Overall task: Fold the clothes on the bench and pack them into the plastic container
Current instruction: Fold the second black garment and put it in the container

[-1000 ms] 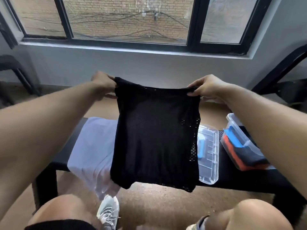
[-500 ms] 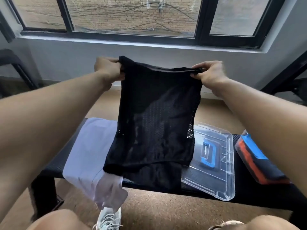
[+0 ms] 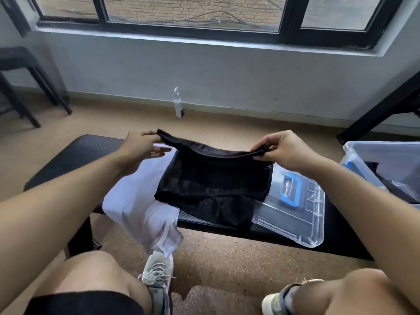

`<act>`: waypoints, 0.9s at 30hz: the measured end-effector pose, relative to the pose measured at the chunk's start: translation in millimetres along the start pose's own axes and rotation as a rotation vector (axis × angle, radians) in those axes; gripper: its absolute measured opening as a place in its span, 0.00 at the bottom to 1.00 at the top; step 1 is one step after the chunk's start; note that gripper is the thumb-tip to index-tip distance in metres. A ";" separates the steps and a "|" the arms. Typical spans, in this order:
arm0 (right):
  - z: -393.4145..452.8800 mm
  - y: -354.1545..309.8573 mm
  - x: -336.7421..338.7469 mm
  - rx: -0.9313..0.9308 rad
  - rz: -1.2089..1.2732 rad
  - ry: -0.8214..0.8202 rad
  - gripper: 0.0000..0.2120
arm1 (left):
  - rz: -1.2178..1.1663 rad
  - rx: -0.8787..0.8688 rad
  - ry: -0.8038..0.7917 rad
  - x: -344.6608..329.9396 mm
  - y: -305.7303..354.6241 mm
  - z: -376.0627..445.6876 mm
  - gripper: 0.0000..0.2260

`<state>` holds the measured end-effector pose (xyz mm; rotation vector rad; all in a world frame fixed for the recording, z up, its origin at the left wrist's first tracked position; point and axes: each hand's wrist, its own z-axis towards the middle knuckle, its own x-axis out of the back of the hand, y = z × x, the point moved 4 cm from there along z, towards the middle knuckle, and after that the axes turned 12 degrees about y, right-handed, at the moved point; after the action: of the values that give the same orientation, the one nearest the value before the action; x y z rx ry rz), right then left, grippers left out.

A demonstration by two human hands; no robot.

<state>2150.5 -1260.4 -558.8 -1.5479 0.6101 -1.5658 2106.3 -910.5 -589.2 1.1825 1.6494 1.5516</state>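
A black mesh garment (image 3: pixel 211 185) lies mostly on the black bench (image 3: pixel 68 158), its lower part doubled under itself. My left hand (image 3: pixel 138 147) pinches its far left corner and my right hand (image 3: pixel 284 148) pinches its far right corner, so the top edge hangs just above the bench. A white garment (image 3: pixel 138 208) lies spread under it to the left and droops over the front edge. The clear plastic container (image 3: pixel 354 160) stands at the right end of the bench, with dark folded clothes inside.
The container's clear lid (image 3: pixel 302 219) with a blue handle (image 3: pixel 291 192) lies flat on the bench beside the black garment. A white spray bottle (image 3: pixel 178 103) stands on the floor by the wall. Black furniture legs (image 3: pixel 34 87) stand at the far left and right. My knees and shoes are below.
Both hands have come down from chest height, lowering the black garment from hanging in the air onto the bench, where its bottom has folded under.
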 end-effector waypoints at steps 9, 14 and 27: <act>-59.0 -0.7 -41.0 0.180 -0.290 -0.310 0.06 | 0.509 -0.015 -0.209 52.2 -44.3 -24.4 0.06; -71.2 -4.5 -52.4 0.235 -0.404 -0.432 0.06 | 0.741 -0.069 -0.176 52.3 -51.9 -27.7 0.12; -1.4 69.8 -20.5 -0.056 -0.461 0.253 0.18 | 0.744 -0.317 -0.161 -56.3 -38.6 -21.8 0.19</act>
<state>2162.2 -1281.4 -627.4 -1.6221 0.4538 -2.1294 2103.9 -967.8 -632.3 1.7897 0.8334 1.9812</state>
